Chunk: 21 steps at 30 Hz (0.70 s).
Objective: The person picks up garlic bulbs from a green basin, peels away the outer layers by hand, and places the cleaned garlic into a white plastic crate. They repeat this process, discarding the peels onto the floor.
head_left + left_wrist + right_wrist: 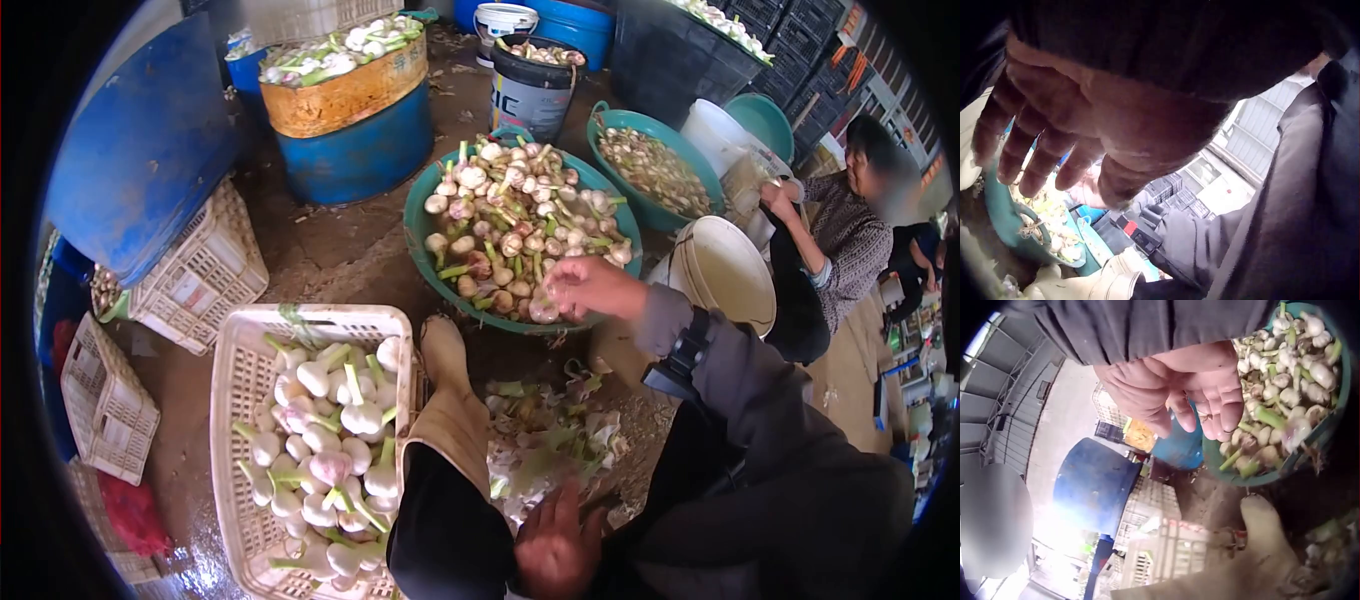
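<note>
My right hand (598, 286) is over the near rim of a green tub (412, 225) heaped with garlic bulbs (510, 185) on green stems. In the right wrist view the palm of this hand (1175, 387) shows bare, fingers loosely bent, with nothing in them. A whitish-purple garlic bulb (1297, 433) lies at the tub's edge, apart from the fingertips. My left hand (558, 545) is low by my leg, above peeled skins and stem scraps (560, 430). Its fingers (1047, 147) hang loosely and hold nothing in the left wrist view.
A white plastic crate (225, 420) of cleaner white garlic bulbs (330, 465) stands left of my boot (445, 360). Behind are a blue barrel (350, 150), a black bucket (530, 95) and another green tub (655, 130). A seated person (840, 240) works at right beside a white bucket (725, 270).
</note>
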Each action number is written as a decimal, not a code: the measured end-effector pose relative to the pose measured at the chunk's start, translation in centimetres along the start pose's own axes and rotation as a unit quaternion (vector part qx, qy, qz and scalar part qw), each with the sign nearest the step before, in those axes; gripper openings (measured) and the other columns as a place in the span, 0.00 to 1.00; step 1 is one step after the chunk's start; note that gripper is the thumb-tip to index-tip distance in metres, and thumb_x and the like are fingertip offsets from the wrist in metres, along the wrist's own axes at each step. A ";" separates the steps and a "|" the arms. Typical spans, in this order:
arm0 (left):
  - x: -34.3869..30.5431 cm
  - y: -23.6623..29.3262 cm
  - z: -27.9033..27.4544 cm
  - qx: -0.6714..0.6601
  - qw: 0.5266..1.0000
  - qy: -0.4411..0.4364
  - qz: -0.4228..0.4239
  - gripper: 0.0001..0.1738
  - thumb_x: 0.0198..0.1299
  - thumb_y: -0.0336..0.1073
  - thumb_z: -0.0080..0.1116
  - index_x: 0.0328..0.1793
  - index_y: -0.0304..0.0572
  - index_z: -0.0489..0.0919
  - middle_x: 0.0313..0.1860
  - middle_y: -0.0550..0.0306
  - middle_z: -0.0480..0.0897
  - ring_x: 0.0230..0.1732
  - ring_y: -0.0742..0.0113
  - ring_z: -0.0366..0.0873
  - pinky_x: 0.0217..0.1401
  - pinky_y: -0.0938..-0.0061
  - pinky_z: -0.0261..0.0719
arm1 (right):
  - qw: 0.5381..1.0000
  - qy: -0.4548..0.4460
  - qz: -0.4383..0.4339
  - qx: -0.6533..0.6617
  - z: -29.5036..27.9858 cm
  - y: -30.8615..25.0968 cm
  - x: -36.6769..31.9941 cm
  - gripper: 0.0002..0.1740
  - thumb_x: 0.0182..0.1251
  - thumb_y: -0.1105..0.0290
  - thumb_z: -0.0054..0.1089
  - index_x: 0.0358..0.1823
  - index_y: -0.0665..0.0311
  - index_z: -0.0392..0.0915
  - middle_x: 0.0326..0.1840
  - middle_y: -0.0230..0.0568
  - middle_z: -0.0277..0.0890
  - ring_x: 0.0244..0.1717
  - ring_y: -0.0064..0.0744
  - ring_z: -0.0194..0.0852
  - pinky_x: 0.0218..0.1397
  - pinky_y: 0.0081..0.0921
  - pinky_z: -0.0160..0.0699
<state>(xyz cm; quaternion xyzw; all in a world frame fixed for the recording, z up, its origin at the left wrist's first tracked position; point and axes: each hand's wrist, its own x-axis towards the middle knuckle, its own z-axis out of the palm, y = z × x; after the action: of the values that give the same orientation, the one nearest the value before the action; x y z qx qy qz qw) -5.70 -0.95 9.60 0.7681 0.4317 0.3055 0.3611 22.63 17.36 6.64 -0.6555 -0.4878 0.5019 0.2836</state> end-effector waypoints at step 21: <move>5.1 -0.9 -1.7 -0.231 0.930 -0.052 -0.282 0.12 0.59 0.29 0.57 0.50 0.37 0.78 0.41 0.47 0.81 0.37 0.62 0.79 0.41 0.73 0.76 | 0.787 -0.061 -0.118 -0.602 4.2 4.6 20.2 0.22 0.45 0.70 0.59 0.47 0.55 0.75 0.46 0.44 0.70 0.54 0.44 0.69 0.49 0.44 0.67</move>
<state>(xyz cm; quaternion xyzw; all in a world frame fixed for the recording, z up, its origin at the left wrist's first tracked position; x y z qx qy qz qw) -5.17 4.34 10.64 0.5251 0.5283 0.2419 0.6218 20.72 33.91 -6.43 -0.5990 -0.7807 0.1078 -0.1419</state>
